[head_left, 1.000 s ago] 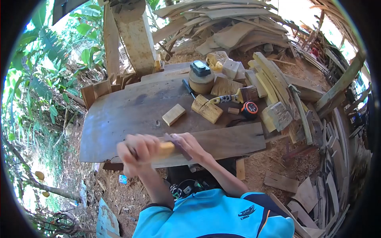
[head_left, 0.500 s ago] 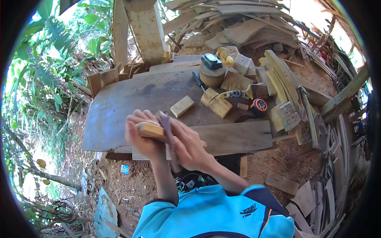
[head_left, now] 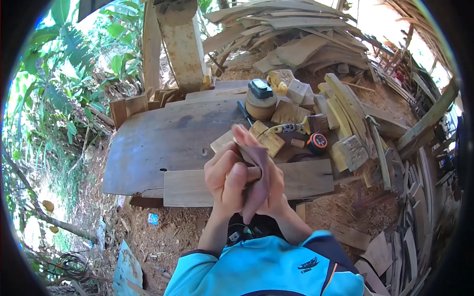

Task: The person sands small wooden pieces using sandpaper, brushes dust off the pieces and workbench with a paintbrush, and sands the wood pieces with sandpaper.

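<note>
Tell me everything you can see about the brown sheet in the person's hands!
The brown sheet is thin and purplish brown, and looks bendy. It might be sandpaper or cloth; I can't tell which. It is bent and curled, and its lower end narrows and points down toward the blue shirt. It lies against the right hand, and a piece of wood in the left hand meets its other side.

Matt, creased sheet [head_left: 258, 190] and bare wooden piece [head_left: 254, 173].
Whether the sheet is cloth or paper is unclear; the bench [head_left: 143, 148] is dull, worn wood, the plank [head_left: 187, 186] smoother wood, the tape measure [head_left: 314, 144] plastic.
</note>
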A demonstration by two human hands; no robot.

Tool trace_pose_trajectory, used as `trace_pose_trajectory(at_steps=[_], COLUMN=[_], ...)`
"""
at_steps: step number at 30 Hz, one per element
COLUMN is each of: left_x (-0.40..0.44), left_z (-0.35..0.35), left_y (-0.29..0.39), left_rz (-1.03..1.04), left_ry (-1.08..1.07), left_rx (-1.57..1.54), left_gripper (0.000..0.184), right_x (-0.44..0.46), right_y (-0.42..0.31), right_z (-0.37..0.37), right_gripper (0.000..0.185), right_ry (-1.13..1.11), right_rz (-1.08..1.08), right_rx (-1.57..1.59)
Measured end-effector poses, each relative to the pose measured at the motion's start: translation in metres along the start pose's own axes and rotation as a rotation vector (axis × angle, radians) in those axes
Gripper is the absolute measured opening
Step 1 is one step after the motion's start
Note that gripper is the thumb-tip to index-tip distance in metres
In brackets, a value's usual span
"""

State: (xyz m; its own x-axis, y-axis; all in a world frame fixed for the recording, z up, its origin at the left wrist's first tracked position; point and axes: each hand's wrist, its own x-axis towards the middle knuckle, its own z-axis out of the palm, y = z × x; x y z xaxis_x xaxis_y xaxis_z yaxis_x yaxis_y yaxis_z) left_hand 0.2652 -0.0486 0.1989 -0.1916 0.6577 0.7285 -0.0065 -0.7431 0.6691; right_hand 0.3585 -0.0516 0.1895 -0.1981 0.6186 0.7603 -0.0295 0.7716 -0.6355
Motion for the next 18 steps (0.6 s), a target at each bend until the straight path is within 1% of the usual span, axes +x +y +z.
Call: trace_pose_trajectory(at_steps=[1,2,3,5,6,7,9,10,11,13,14,16,17,18], left_x=[-0.001,0.001,0.004,0.001,0.001,0.000,-0.002,-0.003,-0.007,-0.005,-0.002,-0.001,0.002,0.002], left_z=[0.003,-0.002,-0.006,-0.018,-0.020,-0.017,-0.003,0.002,-0.001,0.010,0.013,0.002,-0.001,-0.001], left_y=[-0.004,-0.005,-0.004,-0.007,-0.006,-0.005,0.002,0.006,0.014,0.007,0.003,0.000,-0.001,0.000], left_rz=[0.067,0.037,0.007,0.001,-0.003,0.023,0.054,0.067,-0.019,-0.005,0.013,-0.040,-0.045,-0.052], left_ry=[0.066,0.054,0.044,0.070,0.090,0.050,0.079,0.089,-0.004,0.109,0.172,0.054,0.027,0.005], left_rx=[0.077,0.040,0.004,0.014,0.017,-0.042,0.060,0.106,0.148,0.018,-0.042,-0.091,-0.118,-0.117], left_gripper=[0.038,0.039,0.041,0.038,0.037,0.035,0.034,0.034,0.028,0.026,0.028,0.033,0.032,0.033], right_x=[0.005,0.007,-0.011,-0.066,-0.064,-0.064,-0.055,-0.041,-0.024,-0.008,-0.013,-0.044,-0.067,-0.074], right_y=[-0.001,-0.001,0.005,0.044,0.045,0.045,0.034,0.022,0.010,0.007,0.011,0.032,0.050,0.053], right_z=[-0.003,-0.003,0.004,0.012,0.012,0.010,0.001,-0.004,-0.009,-0.013,-0.014,-0.009,-0.008,-0.009], right_gripper=[0.044,0.045,0.043,0.042,0.042,0.041,0.040,0.039,0.039,0.037,0.037,0.036,0.034,0.034], right_ry=[-0.041,-0.080,-0.062,-0.038,-0.031,-0.028,-0.003,0.004,0.009,-0.002,-0.018,-0.053,-0.048,-0.050], right_rz=[-0.031,-0.065,0.149,0.228,0.270,0.229,0.166,0.096,0.026,-0.089,-0.017,0.120,0.175,0.189], right_rx=[-0.019,-0.034,0.089,0.083,0.078,0.061,0.018,-0.008,-0.035,-0.040,-0.004,0.079,0.073,0.080])
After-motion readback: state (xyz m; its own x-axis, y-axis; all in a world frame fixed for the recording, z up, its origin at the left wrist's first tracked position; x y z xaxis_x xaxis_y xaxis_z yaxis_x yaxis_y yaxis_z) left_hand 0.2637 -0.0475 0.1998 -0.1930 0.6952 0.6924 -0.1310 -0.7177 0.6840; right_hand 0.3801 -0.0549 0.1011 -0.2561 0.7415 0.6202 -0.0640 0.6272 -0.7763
